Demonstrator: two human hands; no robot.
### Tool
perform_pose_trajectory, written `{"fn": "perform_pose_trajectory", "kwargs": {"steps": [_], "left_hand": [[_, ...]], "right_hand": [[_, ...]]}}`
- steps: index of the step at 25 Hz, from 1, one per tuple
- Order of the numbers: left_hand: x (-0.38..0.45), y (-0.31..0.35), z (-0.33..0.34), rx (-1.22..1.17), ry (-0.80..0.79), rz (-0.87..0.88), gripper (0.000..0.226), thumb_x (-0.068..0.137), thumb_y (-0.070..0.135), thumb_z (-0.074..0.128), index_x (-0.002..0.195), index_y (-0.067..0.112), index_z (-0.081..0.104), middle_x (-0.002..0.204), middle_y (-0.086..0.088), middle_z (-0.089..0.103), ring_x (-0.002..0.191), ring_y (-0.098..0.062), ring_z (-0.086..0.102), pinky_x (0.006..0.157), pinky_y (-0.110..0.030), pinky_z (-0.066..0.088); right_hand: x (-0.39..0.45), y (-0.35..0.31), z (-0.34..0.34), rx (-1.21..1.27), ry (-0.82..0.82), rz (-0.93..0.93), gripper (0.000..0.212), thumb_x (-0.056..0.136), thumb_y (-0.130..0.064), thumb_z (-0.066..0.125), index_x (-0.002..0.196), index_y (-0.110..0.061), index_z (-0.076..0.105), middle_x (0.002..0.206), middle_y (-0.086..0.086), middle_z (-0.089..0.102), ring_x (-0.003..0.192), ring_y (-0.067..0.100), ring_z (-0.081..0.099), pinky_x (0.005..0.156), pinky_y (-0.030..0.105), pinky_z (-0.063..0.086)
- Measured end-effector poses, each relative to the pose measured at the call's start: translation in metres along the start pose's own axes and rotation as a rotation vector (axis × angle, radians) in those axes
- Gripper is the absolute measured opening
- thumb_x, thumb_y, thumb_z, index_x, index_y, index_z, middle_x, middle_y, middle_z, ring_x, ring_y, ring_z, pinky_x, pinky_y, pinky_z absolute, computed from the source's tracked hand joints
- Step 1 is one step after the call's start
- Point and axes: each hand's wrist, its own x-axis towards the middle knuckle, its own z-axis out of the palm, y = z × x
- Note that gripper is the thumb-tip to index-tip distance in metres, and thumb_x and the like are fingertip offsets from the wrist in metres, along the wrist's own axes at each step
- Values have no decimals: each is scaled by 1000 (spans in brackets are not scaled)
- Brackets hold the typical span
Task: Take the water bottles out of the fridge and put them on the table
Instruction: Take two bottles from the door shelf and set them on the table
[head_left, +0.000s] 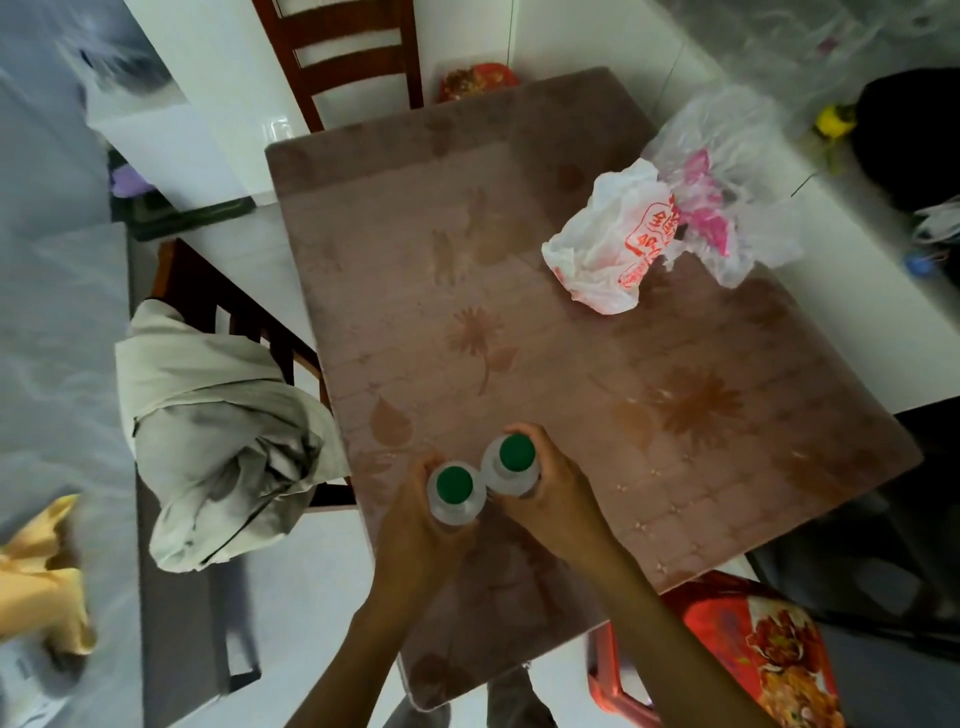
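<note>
left hand (415, 512): my fingers are wrapped around the left bottle (455, 493), closed on its body below the green cap.
right hand (553, 491): closed the same way around the right bottle (511, 465), fingers curled over its far side.
bottles: both upright, side by side and just about touching, over the near left part of the counter (571, 364), close to its left edge. i can't tell whether their bases are down yet; my hands hide them.
step in hand: i judge this is the set-down. to do it well i'd keep both bottles vertical, lower them until the bases sit flat, and only then loosen my fingers. i'd release one hand at a time, since the bottles are close enough that a nudge from one could tip the other. placing them a little further in from the left edge would be safer.
progress: these two look nearly delivered; whether more remain in the fridge i can't see from here.
counter: brownish cover with a leaf and flower print, glossy, mostly bare. crumpled plastic bags (670, 218) lie near the far right edge, well apart from my hands.
room: wooden chair (353, 52) at the far end, grey cloth (218, 431) draped over another seat at the left edge, red stool (753, 654) by the near right corner, pale tiled floor.
</note>
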Motion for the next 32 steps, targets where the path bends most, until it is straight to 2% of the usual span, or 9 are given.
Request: {"fn": "perform_pose_trajectory", "kwargs": {"steps": [5,10,14,17,19,21,25,29,32], "left_hand": [[-1,-5,-5,178,5,93,67,67,23,86,123,22,49,109,9,56,101,-13,58,92,-35,52],[-5,3,-3,160,-10,65,77,67,31,88,125,38,38,114,24,50,103,6,53,84,-3,42],[-25,-8,-4,150,-23,-245,58,89,33,67,136,30,33,123,1,54,109,-19,56,97,-36,48],[-52,-24,-13,366,-154,-264,27,80,49,66,95,38,46,92,3,68,79,-15,63,81,-40,53],[-66,-14,-11,276,-318,-118,41,64,58,77,88,31,57,85,4,69,78,-18,65,83,-46,54],[-78,0,-3,215,-456,117,65,59,73,72,109,34,60,101,12,70,93,-13,67,88,-44,55],[-116,42,16,259,-661,662,59,85,36,64,140,29,43,134,6,55,120,-12,55,100,-34,46],[-211,64,46,275,-791,1046,67,79,28,63,143,21,42,143,-4,50,129,-20,49,108,-24,36],[-312,61,64,240,-966,1158,82,81,31,65,151,28,22,153,4,34,139,-15,36,111,-30,38]], "right_hand": [[-2,2,1,4,19,15,71,73,-26,84,118,-54,37,113,-24,58,107,2,58,89,26,55],[-9,8,-1,156,-40,119,110,71,-19,86,150,-39,13,152,0,43,137,18,43,109,39,43],[-37,16,-9,235,29,186,116,70,-28,86,153,-39,5,163,-5,18,148,18,21,118,46,30],[-71,11,-18,298,160,232,111,71,-33,85,153,-36,11,162,-8,21,146,16,26,112,30,34],[-98,2,-21,319,345,247,104,72,-43,83,152,-35,17,158,-8,28,142,15,34,105,24,36],[-129,-13,-25,280,564,231,91,75,-50,75,150,-40,24,154,-14,35,138,10,39,109,25,38],[-228,-43,-29,196,1046,182,76,86,-39,71,150,-31,32,152,-18,39,137,-5,36,111,15,33],[-345,-63,-30,126,1408,259,69,87,-43,65,148,-34,34,151,-9,43,139,4,39,112,39,38],[-440,-70,-30,103,1595,314,66,91,-40,64,149,-39,31,149,-25,40,137,-2,38,109,43,43]]}}
